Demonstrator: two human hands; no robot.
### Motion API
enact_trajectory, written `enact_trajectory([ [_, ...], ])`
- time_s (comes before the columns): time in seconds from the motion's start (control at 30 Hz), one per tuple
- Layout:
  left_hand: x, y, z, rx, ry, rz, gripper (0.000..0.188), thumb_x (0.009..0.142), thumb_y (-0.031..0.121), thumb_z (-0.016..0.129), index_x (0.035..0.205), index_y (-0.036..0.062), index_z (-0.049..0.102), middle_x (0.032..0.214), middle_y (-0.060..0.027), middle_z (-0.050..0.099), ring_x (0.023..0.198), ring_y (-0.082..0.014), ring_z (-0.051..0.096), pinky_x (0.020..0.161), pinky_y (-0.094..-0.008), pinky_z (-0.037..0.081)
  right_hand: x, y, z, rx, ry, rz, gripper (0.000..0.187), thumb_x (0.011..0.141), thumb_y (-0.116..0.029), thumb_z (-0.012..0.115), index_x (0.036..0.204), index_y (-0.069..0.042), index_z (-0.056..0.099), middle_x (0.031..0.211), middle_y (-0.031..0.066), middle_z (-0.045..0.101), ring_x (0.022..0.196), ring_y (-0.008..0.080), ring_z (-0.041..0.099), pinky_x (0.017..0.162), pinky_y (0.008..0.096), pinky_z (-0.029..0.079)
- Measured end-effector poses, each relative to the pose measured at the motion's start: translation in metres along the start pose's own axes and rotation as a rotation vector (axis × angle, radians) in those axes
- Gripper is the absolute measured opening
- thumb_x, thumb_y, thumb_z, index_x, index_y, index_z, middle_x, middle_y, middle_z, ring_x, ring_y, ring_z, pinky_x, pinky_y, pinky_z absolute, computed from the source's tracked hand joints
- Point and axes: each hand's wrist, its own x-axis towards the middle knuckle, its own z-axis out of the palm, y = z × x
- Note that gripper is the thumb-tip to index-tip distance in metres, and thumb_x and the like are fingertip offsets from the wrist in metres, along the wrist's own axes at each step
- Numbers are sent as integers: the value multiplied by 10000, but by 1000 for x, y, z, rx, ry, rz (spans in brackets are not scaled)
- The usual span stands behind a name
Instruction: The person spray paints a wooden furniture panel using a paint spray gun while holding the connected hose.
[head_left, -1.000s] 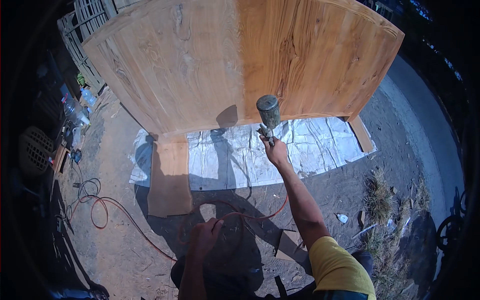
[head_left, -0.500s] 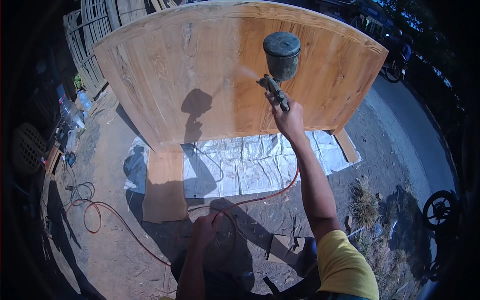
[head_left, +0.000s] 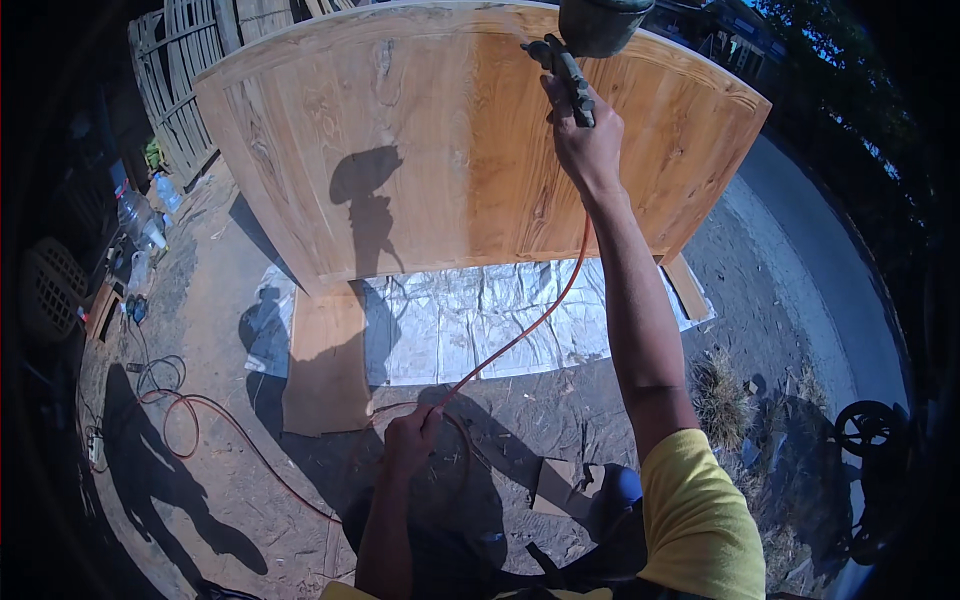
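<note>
In the head view, holds the spray gun (head_left: 567, 75) up in the right hand (head_left: 588, 140), with fingers wrapped round its handle, in front of the upper part of the wooden panel (head_left: 430, 130)'s darker right half, with the cup (head_left: 603, 27) cut off by the view's upper edge. Grips the orange hose (head_left: 520, 338) in the left hand (head_left: 408, 442), low over the shaded ground (head_left: 512, 432), with fingers curled round it, below a stretch slanting up toward the right wrist. Faces the panel's paler left half too, with a silver sheet (head_left: 440, 340) spread beneath and a wooden foot (head_left: 328, 350) at left.
</note>
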Motion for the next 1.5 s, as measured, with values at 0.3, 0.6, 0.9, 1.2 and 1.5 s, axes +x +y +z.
enact_trajectory([
  [0.3,-10,4,-13,52,-36,-55,309,1062,369,631,1022,81,734,728,-213,694,729,-432,722,646,-538,545,-106,69,16,-71,-197,208,477,996,-429,761,843,13,664,665,253,601,616,446,616,601,463,489],
  [0.6,-20,26,-25,163,-80,-112,307,1068,345,628,988,65,722,780,-214,716,759,-432,728,664,-540,539,-228,157,39,-214,-357,360,355,1013,-357,742,1065,-6,767,850,273,726,843,435,757,709,470,560],
  [0.9,-23,35,-31,181,-106,-143,290,1072,314,626,994,51,722,815,-231,724,792,-443,728,674,-539,540,-315,222,72,-197,-416,528,528,1005,-514,695,990,12,730,825,313,719,848,512,723,740,577,555],
  [1.2,-24,49,-26,255,-134,-148,289,1068,323,634,1018,57,736,822,-234,729,789,-446,728,677,-533,546,-338,250,67,-313,-562,690,672,998,-620,647,969,43,752,888,324,728,915,540,710,797,572,555],
  [1.5,-8,46,-15,207,-156,-137,333,1065,370,624,1020,61,740,849,-241,734,838,-457,729,717,-559,555,-213,169,-7,-202,-376,455,470,1021,-445,715,1056,23,758,817,266,732,819,418,763,709,459,555],
])
